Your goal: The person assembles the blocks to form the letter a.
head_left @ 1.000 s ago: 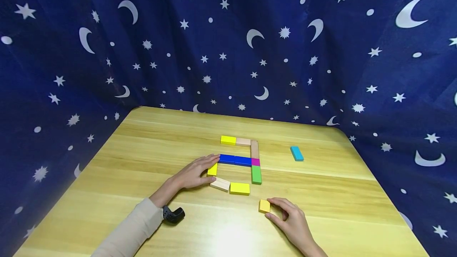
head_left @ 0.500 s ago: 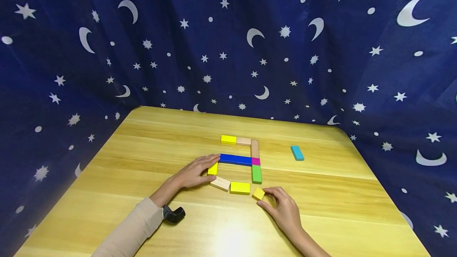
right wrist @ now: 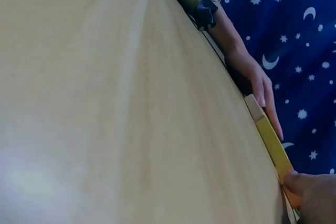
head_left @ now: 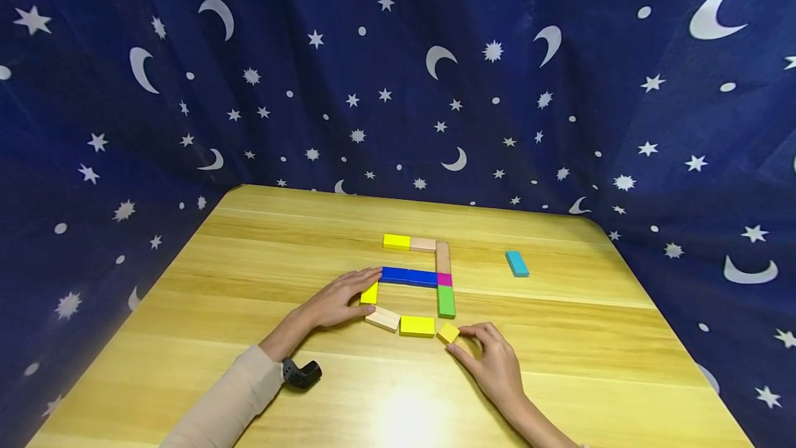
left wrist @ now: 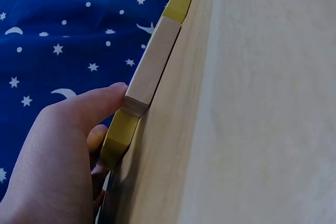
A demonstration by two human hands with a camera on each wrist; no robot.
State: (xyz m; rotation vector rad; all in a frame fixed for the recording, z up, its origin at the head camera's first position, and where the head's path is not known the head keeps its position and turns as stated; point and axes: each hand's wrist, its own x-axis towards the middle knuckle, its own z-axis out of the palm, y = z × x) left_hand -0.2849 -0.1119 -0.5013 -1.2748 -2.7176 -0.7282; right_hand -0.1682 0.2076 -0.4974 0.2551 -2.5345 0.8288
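My left hand [head_left: 338, 299] lies along the left side of the block layout. Its straight fingers reach the left blue block [head_left: 394, 274], over a yellow block [head_left: 370, 293] they partly hide. The thumb touches the pale wooden block [head_left: 383, 319], also plain in the left wrist view. My right hand [head_left: 494, 361] pinches a small orange-yellow block [head_left: 448, 333] between thumb and fingers. That block is slightly turned, close to the right end of a long yellow block [head_left: 417, 326] and below the green block [head_left: 446, 301].
A second blue block [head_left: 423, 278] meets a magenta block [head_left: 444, 280]. Beyond are a tan upright block [head_left: 442, 257], a pale pink block [head_left: 423, 245] and a yellow block [head_left: 396, 242]. A light-blue block [head_left: 517, 263] lies apart at right. A star-patterned curtain [head_left: 398, 75] surrounds the table [head_left: 298, 234].
My right hand has moved up and left with the small orange-yellow block, which has come beside the long yellow block and turned a little. My left hand has stayed in place.
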